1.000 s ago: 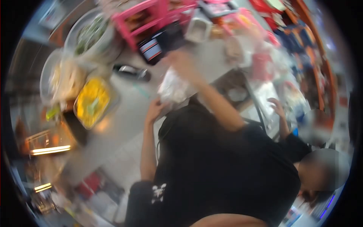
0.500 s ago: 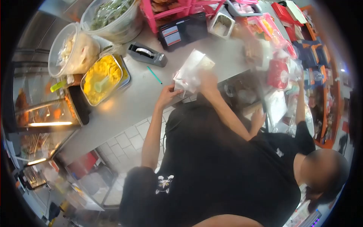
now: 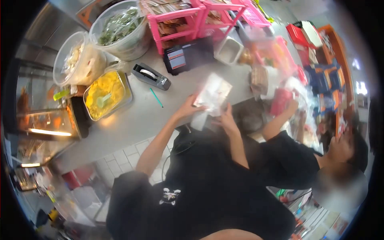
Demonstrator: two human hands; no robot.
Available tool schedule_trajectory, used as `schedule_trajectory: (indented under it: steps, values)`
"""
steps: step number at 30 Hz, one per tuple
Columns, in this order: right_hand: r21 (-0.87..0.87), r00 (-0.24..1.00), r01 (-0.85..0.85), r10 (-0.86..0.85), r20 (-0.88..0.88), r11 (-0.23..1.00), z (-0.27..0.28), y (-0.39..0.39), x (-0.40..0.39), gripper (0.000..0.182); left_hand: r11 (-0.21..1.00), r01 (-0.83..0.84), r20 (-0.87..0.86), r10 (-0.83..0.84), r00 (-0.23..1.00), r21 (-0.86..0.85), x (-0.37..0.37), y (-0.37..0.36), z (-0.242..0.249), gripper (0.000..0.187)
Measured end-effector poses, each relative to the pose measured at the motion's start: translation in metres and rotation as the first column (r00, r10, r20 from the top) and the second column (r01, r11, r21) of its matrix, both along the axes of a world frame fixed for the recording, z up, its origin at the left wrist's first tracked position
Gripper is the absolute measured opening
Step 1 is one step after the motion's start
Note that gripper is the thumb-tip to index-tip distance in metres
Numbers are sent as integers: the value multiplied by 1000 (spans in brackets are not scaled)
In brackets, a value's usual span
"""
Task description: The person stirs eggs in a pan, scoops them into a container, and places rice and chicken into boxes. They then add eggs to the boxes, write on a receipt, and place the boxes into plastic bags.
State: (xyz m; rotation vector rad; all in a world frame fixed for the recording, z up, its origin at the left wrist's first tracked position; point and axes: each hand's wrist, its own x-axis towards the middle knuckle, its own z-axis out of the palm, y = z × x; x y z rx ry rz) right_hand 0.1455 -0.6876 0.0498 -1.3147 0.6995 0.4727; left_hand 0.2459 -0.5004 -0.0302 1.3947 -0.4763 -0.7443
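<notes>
The left hand point(image 3: 191, 107) pinches the left side of a glossy, wrinkled, rectangular white packet point(image 3: 214, 93), held over the near edge of the smooth grey surface point(image 3: 136, 122). The right hand point(image 3: 229, 122), blurred against the packet's right side 0.5 s ago, now sits at its lower right with parted fingers. Beyond lie 1 slim teal pen point(image 3: 156, 98), 1 hard plastic tape dispenser point(image 3: 163, 83) and 1 metal tray point(image 3: 127, 89) of lumpy yellow food point(image 3: 109, 82).

Over there on the surface point(image 3: 132, 130), a pen point(image 3: 157, 98) lies left of the packet point(image 3: 213, 94), a tape dispenser point(image 3: 154, 77) behind the pen, a tray point(image 3: 127, 90) further left, two tubs point(image 3: 130, 49) behind that.
</notes>
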Motion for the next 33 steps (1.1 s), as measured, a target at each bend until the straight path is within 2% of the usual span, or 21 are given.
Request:
schedule_trajectory:
  steps: [2,4,5,6,8,9,10,12,14,15,16,17,18,19,22,23,24,26,28,29,33]
  values:
    - [-173,965,263,-263,22,949,-13,-28,0,70,992,-50,-5,50,999,-119,-1,-49,-3,90]
    - [-200,898,435,-406,170,878,-38,-73,-2,50,993,-93,221,108,969,-77,6,-120,-29,90]
    - [-204,806,586,-538,248,784,-41,-81,-3,46,996,-8,-162,-6,987,-88,8,-127,-12,89]
    - [-193,686,722,-651,324,665,-44,-86,-3,42,989,64,-516,-126,847,-136,11,-130,7,87]
    - [-274,463,886,-674,576,376,-78,-98,-15,41,996,-29,-453,-11,891,-80,6,-142,-12,78]
    - [-502,541,829,-576,612,245,-70,-86,-19,35,993,-112,-378,89,922,-40,1,-141,-22,70]
    - [-500,550,825,-574,607,263,-66,-71,-23,35,991,-128,-377,107,920,-30,-5,-129,-27,70]
    - [-605,693,713,-488,530,356,-64,-36,-29,26,988,-77,25,74,997,135,-25,-85,-32,46]
    - [-650,821,566,-276,500,507,-48,21,-32,21,995,-93,-169,97,981,28,-59,-23,-19,30]
    - [-535,906,392,-214,365,748,-51,40,-36,23,994,-17,-303,47,952,103,-77,15,-16,27]
    - [-350,963,188,-101,251,918,-57,58,-37,26,990,-120,-227,134,965,74,-106,49,-36,25]
    - [-182,985,-53,81,149,982,-63,74,-33,25,965,-196,-177,227,958,175,-135,88,-44,27]
    - [11,954,-290,288,85,957,-70,93,-31,23,906,-180,-200,271,942,382,-168,130,-65,31]
    - [-70,863,-485,490,125,872,-81,114,-33,23,854,-226,-150,330,932,469,-214,171,-113,32]
    - [-271,487,-782,822,297,561,-110,191,-39,26,388,-315,35,581,813,866,-334,247,-96,39]
    - [-295,364,-844,882,299,448,-110,221,-40,27,307,-411,145,624,768,858,-384,272,-127,33]
    - [-206,311,-906,911,270,371,-107,262,-36,27,231,-615,188,821,539,754,-414,288,-122,26]
    - [-177,230,-944,939,254,279,-99,347,-44,23,142,-801,-113,989,93,581,-463,319,-114,21]
    - [-320,74,-923,913,401,215,-107,435,-52,20,-11,-851,-93,993,-70,526,-503,349,-123,19]
    - [-339,33,-922,909,416,188,-111,473,-51,20,-24,-812,-29,998,-49,583,-514,360,-123,21]
    - [-215,76,-956,879,471,198,-111,624,-80,16,-170,-856,-65,971,-231,488,-568,412,-141,33]
